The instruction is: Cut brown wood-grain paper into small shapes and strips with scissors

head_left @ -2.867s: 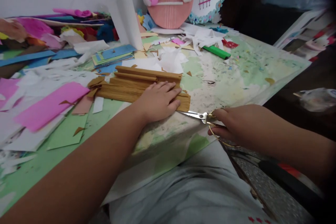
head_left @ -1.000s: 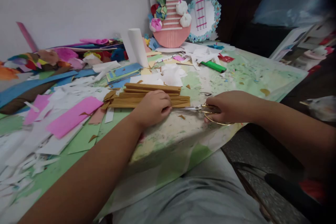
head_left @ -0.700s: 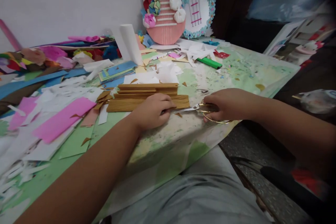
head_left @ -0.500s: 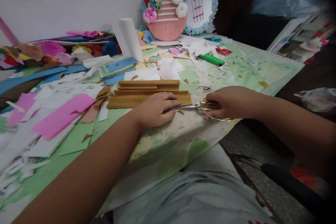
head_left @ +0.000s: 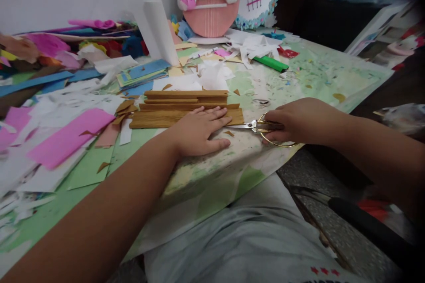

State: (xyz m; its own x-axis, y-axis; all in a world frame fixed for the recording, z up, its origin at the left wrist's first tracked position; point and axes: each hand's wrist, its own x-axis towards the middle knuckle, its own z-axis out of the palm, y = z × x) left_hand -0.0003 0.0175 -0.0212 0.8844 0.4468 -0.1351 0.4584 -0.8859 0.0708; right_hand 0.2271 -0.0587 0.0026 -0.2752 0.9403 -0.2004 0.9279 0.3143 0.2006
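My left hand (head_left: 203,131) lies flat with spread fingers over the right part of a folded brown crepe paper strip (head_left: 154,117), its thumb on the tablecloth. In my right hand (head_left: 292,121) is a pair of scissors (head_left: 255,125) with gold loop handles. Their blades point left along the strip's lower edge, the tips close to my left fingers; whether paper lies between the blades I cannot tell. Behind that strip is a second folded brown strip (head_left: 186,94). A small brown scrap (head_left: 229,133) sits just below the blades.
Pink paper (head_left: 71,137) and white scraps cover the left side. A stack of coloured paper (head_left: 142,73), a green tube-like object (head_left: 271,63) and a pink paper guitar (head_left: 212,20) stand or lie farther back. The table edge runs close below my hands.
My left fingers have spread and straightened over the brown strip, with the thumb moved outward. The scissors stay beside the strip's edge in my right hand. The view has tilted slightly downward.
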